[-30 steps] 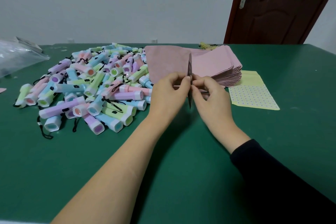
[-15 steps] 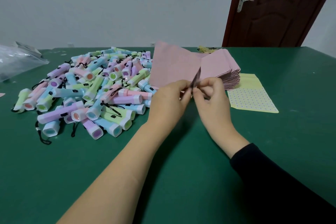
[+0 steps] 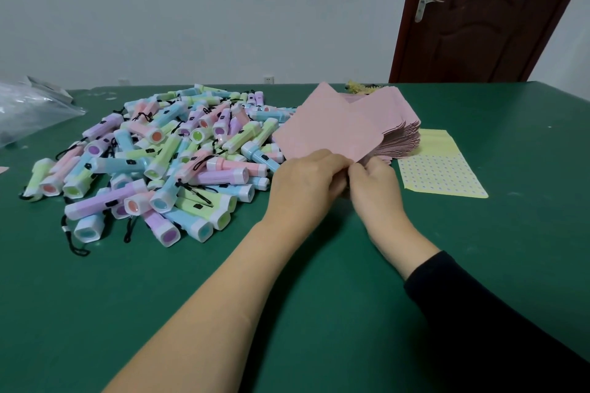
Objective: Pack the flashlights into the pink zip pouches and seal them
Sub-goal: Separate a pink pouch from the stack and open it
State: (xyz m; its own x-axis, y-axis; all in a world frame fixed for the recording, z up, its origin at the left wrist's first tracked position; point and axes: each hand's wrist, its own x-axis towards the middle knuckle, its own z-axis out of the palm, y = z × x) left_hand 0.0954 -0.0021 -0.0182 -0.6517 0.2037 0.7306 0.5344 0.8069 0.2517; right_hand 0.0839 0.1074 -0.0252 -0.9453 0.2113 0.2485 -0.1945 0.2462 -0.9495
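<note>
On the table (image 3: 319, 313) the flashlights (image 3: 166, 162) lie heaped left of the stack (image 3: 399, 134). One pouch (image 3: 325, 127) is held up, pinched at its near corner by the left hand (image 3: 306, 188) and the right hand (image 3: 376, 191). I judge that they are opening its mouth; next, a flashlight must go in.

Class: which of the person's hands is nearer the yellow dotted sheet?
Right. The right hand is just left of the yellow dotted sheet; the left hand is farther left, by the flashlights.
</note>
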